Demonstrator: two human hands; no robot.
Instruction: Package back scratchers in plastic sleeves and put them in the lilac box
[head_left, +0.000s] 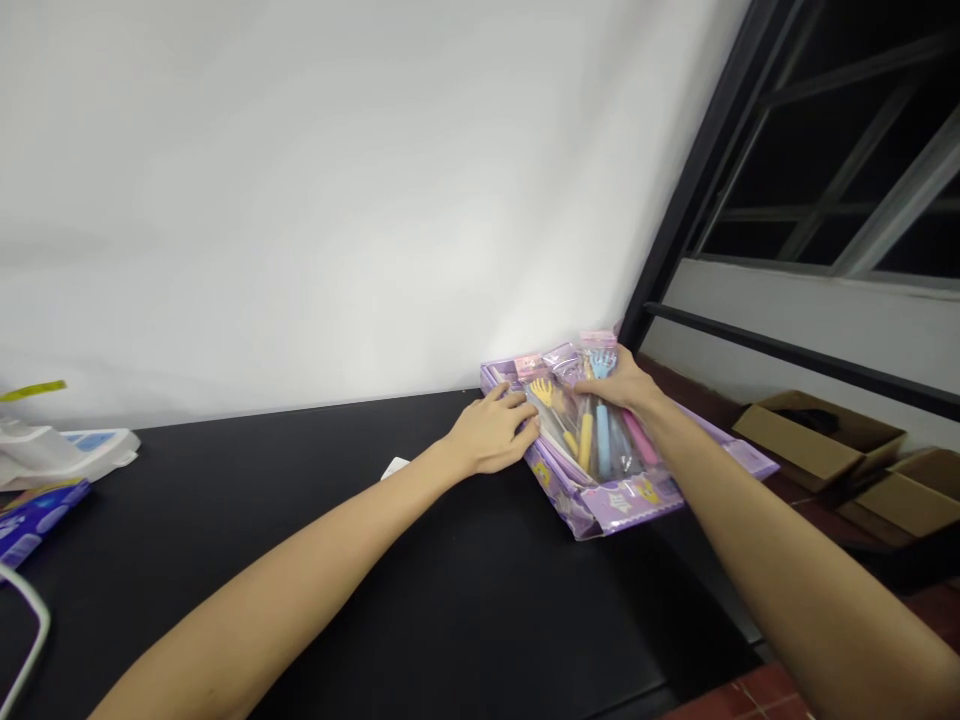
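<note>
A purple printed cardboard box (551, 480) sits at the right end of the black table, against the wall. Inside lie several back scratchers in clear plastic bags, among them a yellow one (541, 390), a blue one (604, 440) and a pink one (640, 437). My left hand (495, 432) rests on the left rim of the box, its fingers apart and holding nothing. With its fingers closed, my right hand (622, 385) grips the bagged blue back scratcher near its hand-shaped head. The fingers behind the bag are hidden.
The black table (337, 580) ends in an edge at the right. A white device (82, 450), a blue packet (37, 520) and a white cable (37, 620) are at the left. Cardboard boxes (795, 460) lie beyond a black rail (795, 355).
</note>
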